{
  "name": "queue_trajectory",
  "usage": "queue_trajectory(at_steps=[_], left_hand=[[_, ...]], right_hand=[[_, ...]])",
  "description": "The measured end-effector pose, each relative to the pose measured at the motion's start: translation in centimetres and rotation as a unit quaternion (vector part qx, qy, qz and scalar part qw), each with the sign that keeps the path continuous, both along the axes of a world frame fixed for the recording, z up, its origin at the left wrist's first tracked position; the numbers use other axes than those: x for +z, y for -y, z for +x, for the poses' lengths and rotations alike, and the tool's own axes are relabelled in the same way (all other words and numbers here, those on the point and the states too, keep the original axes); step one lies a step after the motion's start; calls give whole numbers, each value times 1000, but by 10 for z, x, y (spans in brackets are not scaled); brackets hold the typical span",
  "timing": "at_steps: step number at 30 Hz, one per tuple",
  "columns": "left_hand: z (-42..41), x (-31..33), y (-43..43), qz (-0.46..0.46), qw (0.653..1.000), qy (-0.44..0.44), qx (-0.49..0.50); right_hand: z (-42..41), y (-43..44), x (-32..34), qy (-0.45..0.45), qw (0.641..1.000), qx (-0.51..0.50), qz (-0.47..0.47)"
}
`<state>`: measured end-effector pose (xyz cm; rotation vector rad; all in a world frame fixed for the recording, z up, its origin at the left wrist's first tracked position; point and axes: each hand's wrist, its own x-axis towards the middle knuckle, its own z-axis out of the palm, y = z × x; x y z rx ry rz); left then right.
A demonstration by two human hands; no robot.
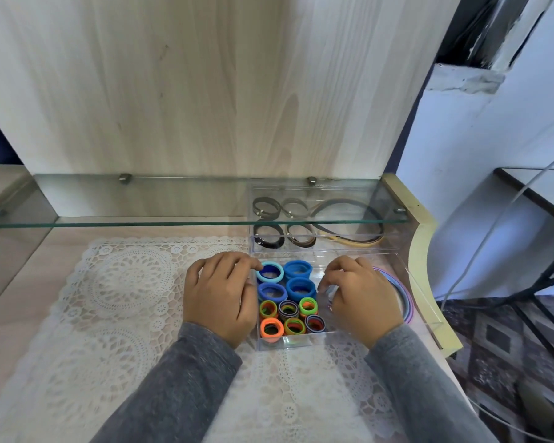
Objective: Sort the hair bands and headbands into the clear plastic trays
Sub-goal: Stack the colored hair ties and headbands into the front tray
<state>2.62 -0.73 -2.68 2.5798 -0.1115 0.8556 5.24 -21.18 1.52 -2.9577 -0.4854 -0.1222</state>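
Left hand (219, 295): fingers loosely bent, tips at the tray's rim, gripping nothing.
Right hand (362, 298): fingers curled, tips hidden, so grip cannot be told.
Hair bands (288, 302): in the clear tray (291, 343), between both hands.
Headbands (405, 292): just outside the right hand, partly hidden by it.

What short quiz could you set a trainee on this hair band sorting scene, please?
1. True or false: the small multicoloured bands lie nearer the person than the large blue bands.
2. Where do the dark headbands lie? A: on the lace mat. B: in the far tray beneath the glass shelf. C: among the blue bands.
3. Fill in: the thin purple headbands curve along the ___ side of the near tray, beside the right hand.

Key: 1 true; 2 B; 3 right.
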Motion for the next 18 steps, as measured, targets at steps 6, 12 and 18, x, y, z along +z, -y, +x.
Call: queue_trajectory(at_steps=[6,12,18], left_hand=[[-7,0,-2,5,1000,-2,6],[-9,-1,-3,7,1000,-12,6],[-9,-2,-3,9,1000,-16,0]], right_hand=[[1,-6,-2,0,1000,7,-8],[-1,-2,-1,-6,1000,-5,8],[-2,-4,-3,-12,1000,-5,23]])
